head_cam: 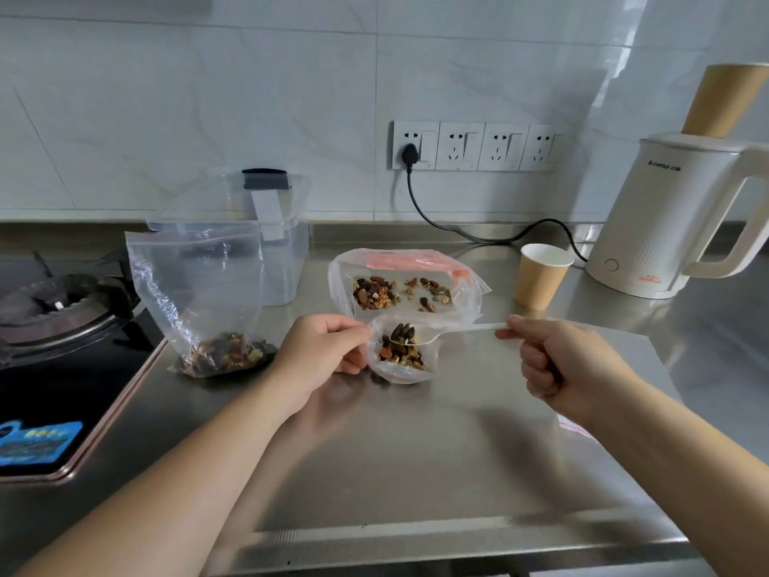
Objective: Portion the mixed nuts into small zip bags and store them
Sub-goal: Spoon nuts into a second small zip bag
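Observation:
My left hand (322,347) pinches the rim of a small clear zip bag (401,374) that lies on the steel counter with mixed nuts in it. My right hand (549,360) grips the handle of a clear plastic spoon (470,328); its bowl sits inside the small bag's mouth with nuts on it. Behind them a larger bag with a red zip strip (405,260) lies open with loose nuts (374,293) inside. At the left another zip bag (195,285) stands upright with nuts at its bottom.
A clear plastic storage box (274,260) with its lid tilted stands behind the upright bag. A gas hob (54,310) fills the left. A paper cup (541,276), a white kettle (661,218) and a black cord (457,231) are at the back right. A zip bag edge (574,428) peeks from under my right arm.

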